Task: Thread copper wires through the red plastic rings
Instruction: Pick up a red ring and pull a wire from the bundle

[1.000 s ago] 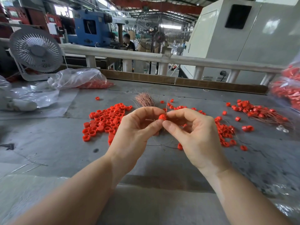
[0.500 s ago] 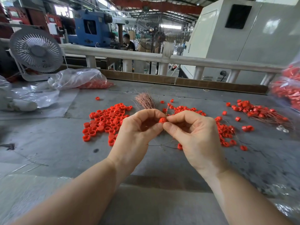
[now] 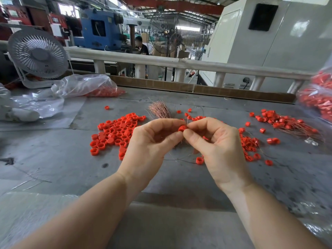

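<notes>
Hands (image 3: 152, 141) lower (slightly) — fingers (image 3: 190, 136) around red ring (image 3: 182, 128).

The bench (image 3: 53, 155) is grey, matt and scuffed, with dark stains. The loose rings (image 3: 115, 133) near its middle are bright red plastic, smooth with a slight sheen. The wire bundle (image 3: 159, 110) behind them is thin bare copper, shiny and pinkish. The bags (image 3: 82, 85) at the far left corner are clear, glossy, crinkled plastic film. The fan (image 3: 38, 54) there has a matt grey plastic grille. Along the far edge runs a rough brown wooden board (image 3: 233, 92).
</notes>
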Tool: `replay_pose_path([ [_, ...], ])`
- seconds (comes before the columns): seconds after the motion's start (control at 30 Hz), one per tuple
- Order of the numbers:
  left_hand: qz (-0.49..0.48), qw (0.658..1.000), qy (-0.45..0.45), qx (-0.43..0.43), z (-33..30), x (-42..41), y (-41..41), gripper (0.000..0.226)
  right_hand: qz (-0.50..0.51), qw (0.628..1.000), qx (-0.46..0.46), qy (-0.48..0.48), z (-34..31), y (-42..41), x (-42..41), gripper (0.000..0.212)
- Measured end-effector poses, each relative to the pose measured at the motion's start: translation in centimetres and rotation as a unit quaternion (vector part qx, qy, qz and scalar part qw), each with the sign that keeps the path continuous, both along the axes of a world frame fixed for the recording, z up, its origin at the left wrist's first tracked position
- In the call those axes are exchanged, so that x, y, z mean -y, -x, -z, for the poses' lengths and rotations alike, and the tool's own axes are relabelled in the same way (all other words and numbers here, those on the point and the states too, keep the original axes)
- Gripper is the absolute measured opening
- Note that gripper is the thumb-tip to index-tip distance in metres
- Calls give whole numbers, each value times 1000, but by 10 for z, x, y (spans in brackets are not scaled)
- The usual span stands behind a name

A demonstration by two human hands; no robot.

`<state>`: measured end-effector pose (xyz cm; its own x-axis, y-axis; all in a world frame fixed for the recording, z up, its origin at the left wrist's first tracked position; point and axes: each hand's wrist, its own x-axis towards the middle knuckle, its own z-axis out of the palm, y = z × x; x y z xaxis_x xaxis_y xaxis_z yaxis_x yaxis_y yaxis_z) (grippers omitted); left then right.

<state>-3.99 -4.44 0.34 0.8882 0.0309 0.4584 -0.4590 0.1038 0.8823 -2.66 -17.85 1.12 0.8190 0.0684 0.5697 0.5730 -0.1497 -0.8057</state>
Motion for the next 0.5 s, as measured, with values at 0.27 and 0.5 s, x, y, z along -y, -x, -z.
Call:
replay_pose_path([
  [0.27, 23, 997, 57, -36, -1, -4, -3, 25, -29, 999, 11, 16, 0, 2, -1, 7],
  [0.5, 21, 997, 65, -27, 1, -2, -3, 20, -19, 999, 31, 27, 1, 3, -2, 20],
])
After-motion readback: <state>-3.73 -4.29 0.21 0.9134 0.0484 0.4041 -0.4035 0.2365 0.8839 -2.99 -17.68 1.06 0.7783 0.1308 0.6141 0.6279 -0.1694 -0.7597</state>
